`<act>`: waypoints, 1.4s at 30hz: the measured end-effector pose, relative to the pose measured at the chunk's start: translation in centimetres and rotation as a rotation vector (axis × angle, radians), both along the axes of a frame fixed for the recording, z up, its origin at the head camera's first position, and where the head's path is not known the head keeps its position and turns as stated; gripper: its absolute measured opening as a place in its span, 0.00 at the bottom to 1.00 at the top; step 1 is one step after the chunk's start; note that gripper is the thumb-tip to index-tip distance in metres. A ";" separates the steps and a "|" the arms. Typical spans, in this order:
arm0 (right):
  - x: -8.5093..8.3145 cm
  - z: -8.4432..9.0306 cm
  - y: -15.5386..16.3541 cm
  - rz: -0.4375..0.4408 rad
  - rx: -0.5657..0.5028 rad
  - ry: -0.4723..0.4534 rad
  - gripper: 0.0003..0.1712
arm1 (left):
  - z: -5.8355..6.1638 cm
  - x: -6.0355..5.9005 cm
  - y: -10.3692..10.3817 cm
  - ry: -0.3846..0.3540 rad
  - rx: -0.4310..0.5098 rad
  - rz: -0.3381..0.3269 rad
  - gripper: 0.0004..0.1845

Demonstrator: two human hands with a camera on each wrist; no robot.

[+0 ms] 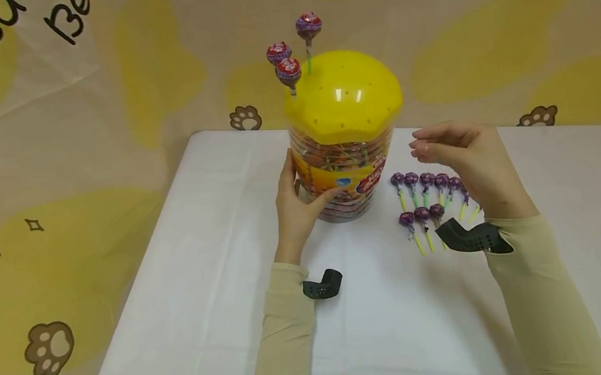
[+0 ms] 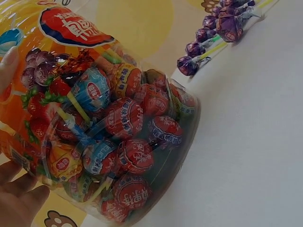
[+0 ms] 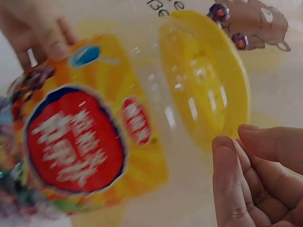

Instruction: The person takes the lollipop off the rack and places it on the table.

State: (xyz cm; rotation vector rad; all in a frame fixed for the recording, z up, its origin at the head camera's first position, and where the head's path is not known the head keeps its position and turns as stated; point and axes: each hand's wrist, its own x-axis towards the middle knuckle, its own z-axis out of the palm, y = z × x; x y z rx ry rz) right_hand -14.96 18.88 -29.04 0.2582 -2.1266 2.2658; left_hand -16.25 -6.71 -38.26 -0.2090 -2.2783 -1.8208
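Left hand (image 1: 298, 210) grips jar (image 1: 345, 164) near surface's far edge. Right hand (image 1: 468, 162) loose, empty. Three lollipops (image 1: 289, 71) in lid (image 1: 342, 97); purple ones (image 1: 430, 197) unplaced.

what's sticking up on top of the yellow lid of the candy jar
Three wrapped lollipops stand upright in holes at the far edge of the yellow lid. Their stick ends inside the lid are hidden.

Both arms wore long beige fabric sleeves (image 1: 282, 339); a black perforated plastic wrist mount (image 1: 473, 236) sat at each cuff.
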 end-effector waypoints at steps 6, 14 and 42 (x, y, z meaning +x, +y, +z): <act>-0.8 3.1 -1.7 -0.007 0.009 0.021 0.18 | 0.1 0.1 0.1 -0.003 0.003 0.005 0.53; -2.2 6.0 -4.1 -0.055 -0.038 0.132 0.15 | 0.2 0.2 0.1 -0.015 -0.002 0.012 0.53; -5.9 10.4 -11.3 -0.105 0.285 0.220 0.14 | 0.8 1.2 0.1 -0.036 -0.023 0.022 0.54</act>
